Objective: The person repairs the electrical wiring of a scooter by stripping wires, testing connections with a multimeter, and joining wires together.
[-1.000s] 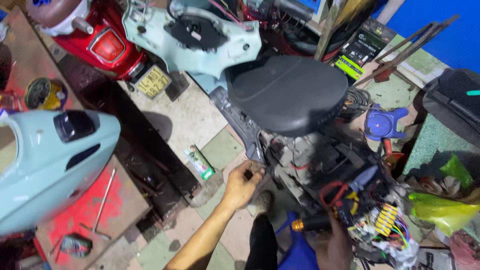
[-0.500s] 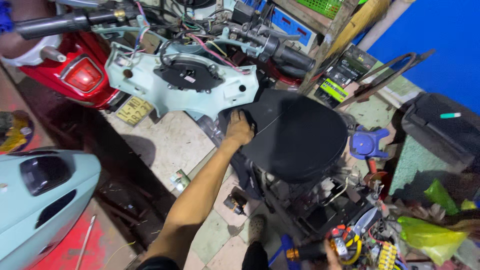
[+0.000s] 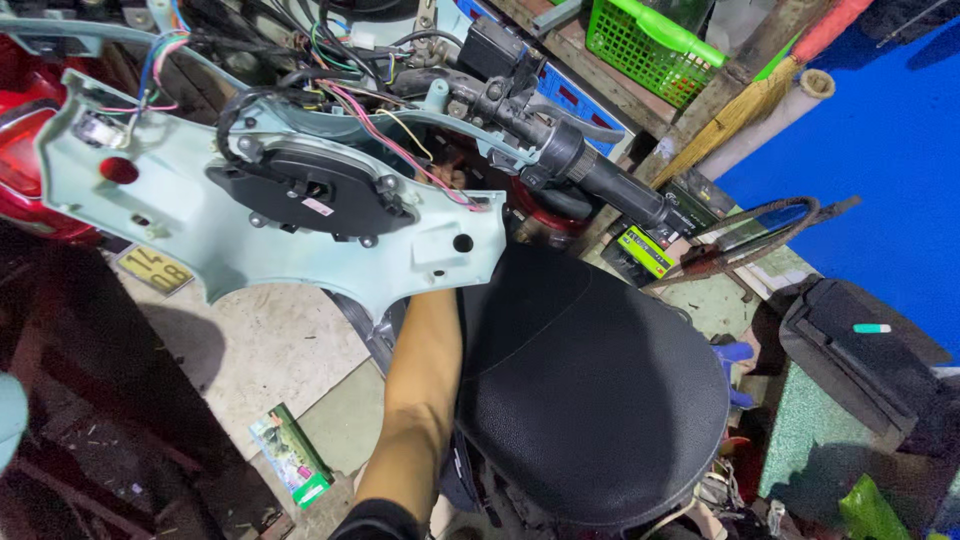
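Note:
My left forearm (image 3: 425,380) reaches up from the bottom edge, between the black scooter seat (image 3: 590,390) and the bare floor. It passes under the pale green handlebar cover (image 3: 260,265). That cover hides most of my left hand (image 3: 452,180). Only a bit of finger shows above it, beside the pink and red wires (image 3: 400,145). Whether the hand grips anything cannot be made out. A black round instrument housing (image 3: 310,195) is mounted on the cover. The black handlebar grip (image 3: 610,185) and its brake lever (image 3: 590,125) stick out to the right. My right hand is out of frame.
A red scooter body (image 3: 20,190) and a yellow plate (image 3: 155,268) are at the left. A small green box (image 3: 290,455) lies on the concrete floor. At the upper right are a green basket (image 3: 650,40) on a shelf and a broom (image 3: 740,110); a black case (image 3: 860,350) sits further down.
The view has tilted up and closer to the handlebar. My left hand has gone from the seat's front edge up behind the green cover. My right hand with its tool has left the frame.

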